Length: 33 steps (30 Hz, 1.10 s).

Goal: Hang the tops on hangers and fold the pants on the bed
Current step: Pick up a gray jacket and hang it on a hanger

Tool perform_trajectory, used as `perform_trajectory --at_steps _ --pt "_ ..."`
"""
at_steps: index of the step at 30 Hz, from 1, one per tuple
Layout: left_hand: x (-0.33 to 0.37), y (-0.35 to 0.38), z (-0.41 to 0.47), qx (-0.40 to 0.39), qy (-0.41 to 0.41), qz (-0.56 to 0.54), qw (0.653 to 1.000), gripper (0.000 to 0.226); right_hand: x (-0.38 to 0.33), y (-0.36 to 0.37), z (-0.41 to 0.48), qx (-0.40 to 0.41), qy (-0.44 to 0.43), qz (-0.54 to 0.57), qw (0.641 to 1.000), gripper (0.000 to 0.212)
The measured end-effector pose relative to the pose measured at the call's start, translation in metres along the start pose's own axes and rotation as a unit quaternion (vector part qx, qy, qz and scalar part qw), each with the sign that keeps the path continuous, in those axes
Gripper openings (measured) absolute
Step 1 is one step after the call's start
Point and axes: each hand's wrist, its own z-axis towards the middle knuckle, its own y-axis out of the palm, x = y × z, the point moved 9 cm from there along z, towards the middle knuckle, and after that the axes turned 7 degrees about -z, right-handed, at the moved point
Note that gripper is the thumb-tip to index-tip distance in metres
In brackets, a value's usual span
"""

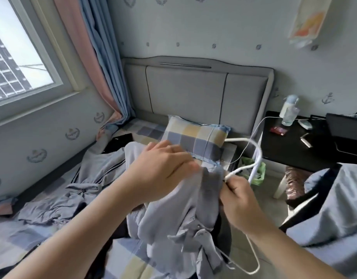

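Observation:
A grey top (173,216) hangs bunched in front of me over the bed. My left hand (163,166) lies over its upper edge, fingers curled into the cloth near the collar. My right hand (237,198) pinches a white hanger (256,158) just below its hook, together with the fabric; the hanger's lower bar (254,264) shows beneath my right wrist. More grey clothes (73,196) with dark stripes lie crumpled on the checked bed sheet (125,258) to the left.
A checked pillow (195,141) leans by the grey headboard (185,91). A black bedside table (294,141) with a bottle, cables and small items stands right. A green basket (258,174) sits on the floor. Grey fabric (332,204) lies at the right edge. Window and curtains at left.

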Motion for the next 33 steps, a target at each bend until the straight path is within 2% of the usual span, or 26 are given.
perform_trajectory --at_steps 2,5,9,14,21,24,29,31,33 --pt "-0.004 0.000 -0.010 0.004 0.046 0.029 0.999 0.040 -0.010 -0.008 0.004 -0.028 -0.028 -0.010 0.999 0.043" --pt "-0.010 -0.012 -0.017 0.049 0.064 -0.004 0.997 0.031 -0.012 -0.016 0.008 -0.077 -0.020 -0.041 0.996 0.043" --pt "-0.032 -0.033 -0.025 0.113 0.006 -0.044 0.993 0.033 0.004 -0.035 0.011 -0.082 0.020 -0.057 0.995 0.027" --pt "-0.026 -0.014 -0.024 0.085 -0.009 -0.068 0.994 0.034 0.017 -0.030 0.004 -0.078 0.031 -0.074 0.994 0.023" --pt "-0.012 0.000 -0.022 0.098 0.000 -0.072 0.993 0.031 0.010 -0.019 0.006 -0.107 0.008 -0.112 0.988 0.024" --pt "-0.012 0.015 -0.025 0.084 -0.022 -0.100 0.991 0.025 0.014 -0.023 0.006 -0.095 0.008 -0.138 0.986 0.020" --pt "-0.018 0.028 -0.026 0.079 -0.063 -0.118 0.988 0.031 0.024 -0.021 0.007 -0.076 0.016 -0.151 0.985 0.017" --pt "-0.024 0.028 -0.028 0.090 -0.077 -0.137 0.983 0.026 0.017 -0.025 0.010 -0.037 -0.026 -0.199 0.979 0.014" --pt "-0.033 0.026 -0.035 0.120 -0.103 -0.153 0.975 0.017 -0.003 -0.035 0.005 0.067 -0.123 -0.281 0.950 0.012"
